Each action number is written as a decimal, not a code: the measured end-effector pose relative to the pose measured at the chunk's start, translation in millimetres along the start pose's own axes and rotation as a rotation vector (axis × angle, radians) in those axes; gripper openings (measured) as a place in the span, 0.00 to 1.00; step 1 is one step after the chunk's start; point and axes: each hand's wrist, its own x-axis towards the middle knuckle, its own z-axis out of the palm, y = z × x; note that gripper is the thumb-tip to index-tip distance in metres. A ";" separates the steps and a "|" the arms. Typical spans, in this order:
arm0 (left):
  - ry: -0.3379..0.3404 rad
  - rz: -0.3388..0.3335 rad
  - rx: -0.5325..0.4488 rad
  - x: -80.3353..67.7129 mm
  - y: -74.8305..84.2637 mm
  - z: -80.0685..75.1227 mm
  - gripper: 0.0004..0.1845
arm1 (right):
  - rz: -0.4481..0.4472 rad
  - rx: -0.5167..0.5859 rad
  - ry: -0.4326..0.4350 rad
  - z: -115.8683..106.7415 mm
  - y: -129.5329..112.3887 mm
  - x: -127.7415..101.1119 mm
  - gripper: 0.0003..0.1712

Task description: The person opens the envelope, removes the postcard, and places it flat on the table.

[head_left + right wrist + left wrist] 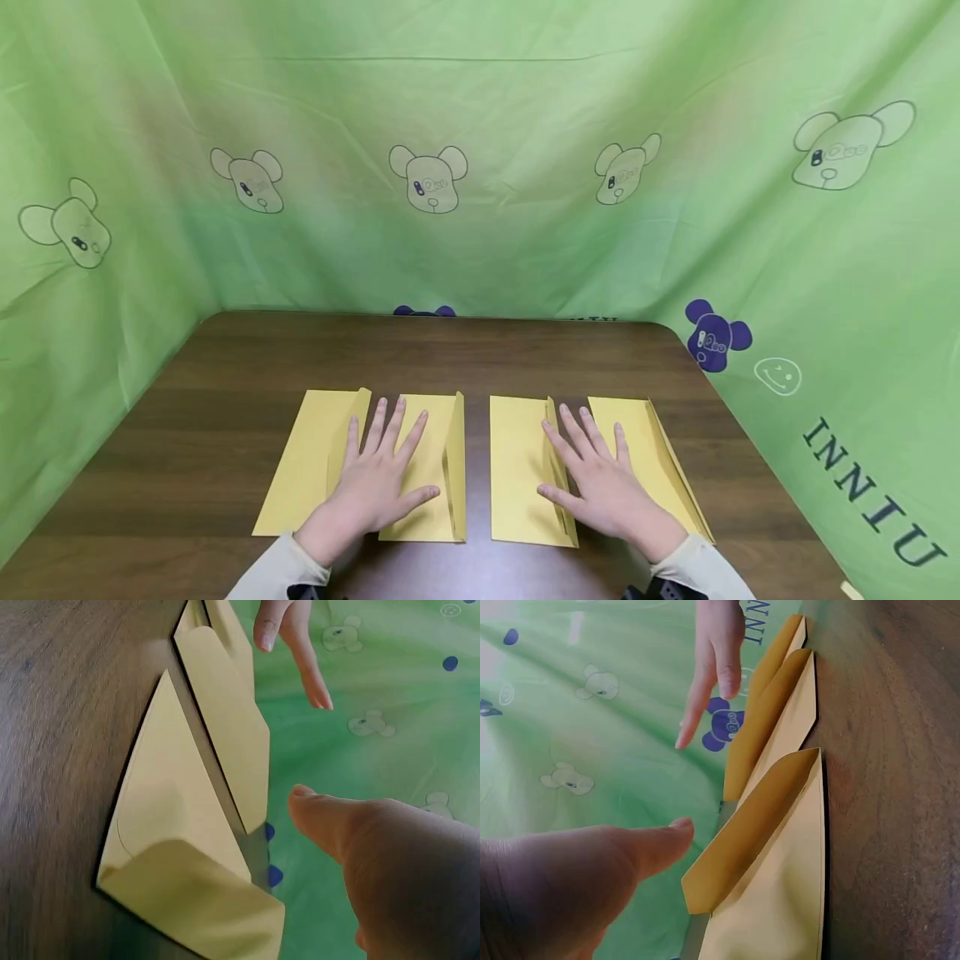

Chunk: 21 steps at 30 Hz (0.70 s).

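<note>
Several yellow paper envelopes lie in a row, each with its flap raised along the right side in the head view. My left hand (382, 479) is spread flat above the gap between the leftmost envelope (296, 467) and its neighbour (435, 454). Over the other pair, my right hand (600, 483) has its fingers fanned out, between the inner right envelope (517, 475) and the rightmost envelope (647, 446). Neither hand holds anything. Both wrist views show a thumb in the air beside the paper. A lifted flap (757, 832) stands up clearly in the left wrist view.
The envelopes lie on a dark brown wooden table (165, 467). A green curtain (510, 250) printed with bear heads surrounds its back and sides. At the lower right a small pale object (851, 590) shows by the table edge.
</note>
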 end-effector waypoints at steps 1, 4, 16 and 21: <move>0.002 0.006 0.012 1.6 0.3 0.8 0.50 | 0.001 -0.004 0.007 -0.8 1.5 -0.7 0.46; -0.003 0.017 0.030 8.2 3.5 2.0 0.50 | 0.009 -0.024 0.018 -3.9 6.7 -3.5 0.46; -0.044 0.118 0.013 51.6 51.5 9.0 0.50 | 0.034 -0.071 0.031 -11.6 38.5 -16.5 0.42; -0.053 0.162 0.036 72.1 81.9 16.3 0.50 | 0.046 -0.071 0.070 -13.8 52.5 -23.8 0.39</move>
